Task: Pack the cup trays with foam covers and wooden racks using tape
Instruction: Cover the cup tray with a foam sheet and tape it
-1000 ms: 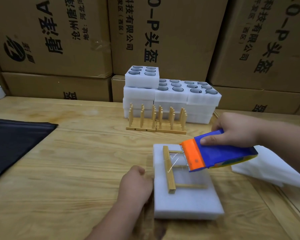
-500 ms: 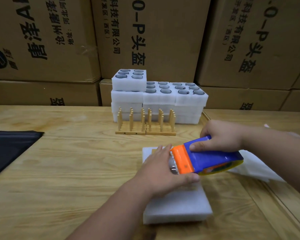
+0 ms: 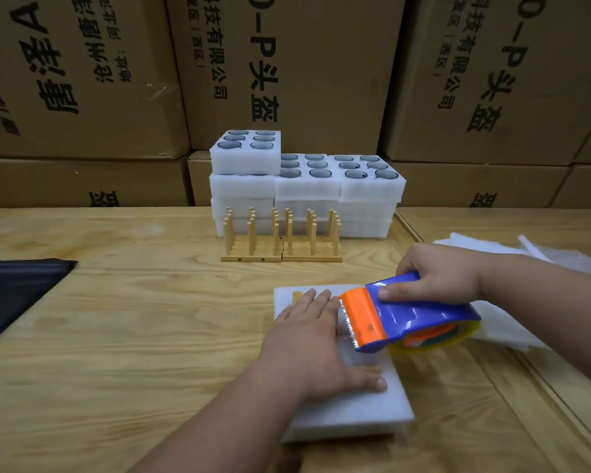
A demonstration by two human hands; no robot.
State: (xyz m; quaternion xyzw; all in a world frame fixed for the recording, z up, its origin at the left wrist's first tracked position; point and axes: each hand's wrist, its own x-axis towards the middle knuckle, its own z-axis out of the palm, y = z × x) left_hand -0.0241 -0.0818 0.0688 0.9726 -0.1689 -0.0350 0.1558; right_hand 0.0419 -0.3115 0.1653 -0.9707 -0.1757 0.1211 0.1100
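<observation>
Left hand [image 3: 309, 339] lies flat on the foam block [image 3: 352, 411] near the tabletop [image 3: 123, 336] front, fingers straight and together, thumb out, covering most of the wooden rack [image 3: 297, 296]; only the rack's far end shows. Right hand [image 3: 439, 273] grips the blue-orange tape dispenser [image 3: 406, 317], fingers curled round its handle, serrated edge just beside the left hand. Stacked cup trays [image 3: 307, 189] and two upright racks [image 3: 282, 238] sit further back, against cardboard boxes [image 3: 287, 70]. Loose foam sheets [image 3: 512, 327] at right.

Brown printed cardboard boxes [image 3: 287, 63] are standing stacked behind the light wooden table [image 3: 116, 336]; a flat black sheet [image 3: 11, 285] is lying on its left edge.
</observation>
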